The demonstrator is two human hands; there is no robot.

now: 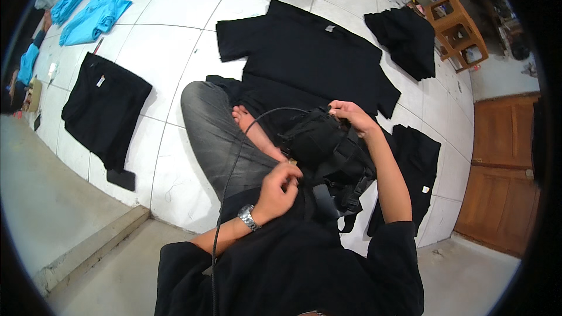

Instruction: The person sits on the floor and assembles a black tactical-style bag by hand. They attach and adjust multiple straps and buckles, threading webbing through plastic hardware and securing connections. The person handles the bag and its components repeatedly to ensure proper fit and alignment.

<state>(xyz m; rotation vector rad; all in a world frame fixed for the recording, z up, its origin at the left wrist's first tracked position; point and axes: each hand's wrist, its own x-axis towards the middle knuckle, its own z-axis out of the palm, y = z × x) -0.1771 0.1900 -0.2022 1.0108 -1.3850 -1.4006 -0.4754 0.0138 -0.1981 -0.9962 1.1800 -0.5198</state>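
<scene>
Right hand (354,116) pinching the black bag (313,140), left hand (281,190) half-curled (its hold I cannot tell); one black shirt (316,58) spread unfolded, other garments (108,111) already folded.

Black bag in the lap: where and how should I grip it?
Probably pinch the black bag by its far edge, coming from the right, where the right hand holds it: that edge is exposed, while straps lie loose nearer the body.

Your black bag (313,141) looks like matt cloth with plastic buckles (351,201); your watch (249,217) is shiny metal. The spread T-shirt (310,52) is matt cloth, the tiled floor (170,52) smooth and glossy, the door (497,202) beyond its right edge wood.
</scene>
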